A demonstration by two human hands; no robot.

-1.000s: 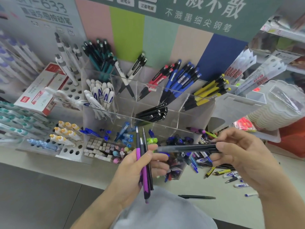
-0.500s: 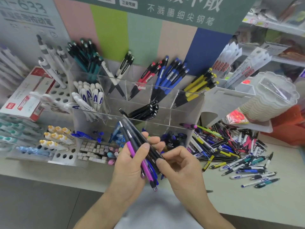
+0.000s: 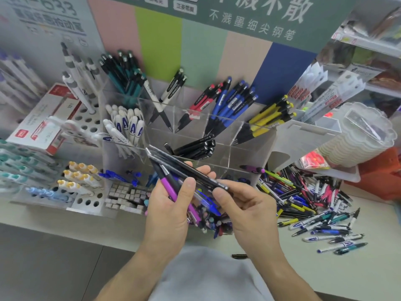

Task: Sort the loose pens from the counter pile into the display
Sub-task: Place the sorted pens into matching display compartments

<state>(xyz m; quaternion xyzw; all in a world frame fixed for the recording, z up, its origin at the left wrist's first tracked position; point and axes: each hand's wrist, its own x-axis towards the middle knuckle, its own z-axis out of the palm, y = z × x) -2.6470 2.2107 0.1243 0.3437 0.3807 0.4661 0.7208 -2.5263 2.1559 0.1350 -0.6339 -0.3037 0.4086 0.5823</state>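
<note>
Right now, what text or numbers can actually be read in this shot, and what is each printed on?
"不溅不散" on the green header sign, top cropped.
"不溅墨细尖钢笔" on the same sign, beneath it.
"-633" on the grey poster, start cut off; the line below is blurred.
"A" on the white pens.
Print on the red and white box and pen barrels: too small.

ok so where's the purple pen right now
In the head view the purple pen sits near the centre, held in the left hand with a few dark pens, in front of the clear display; the loose pile lies to its right.
</note>
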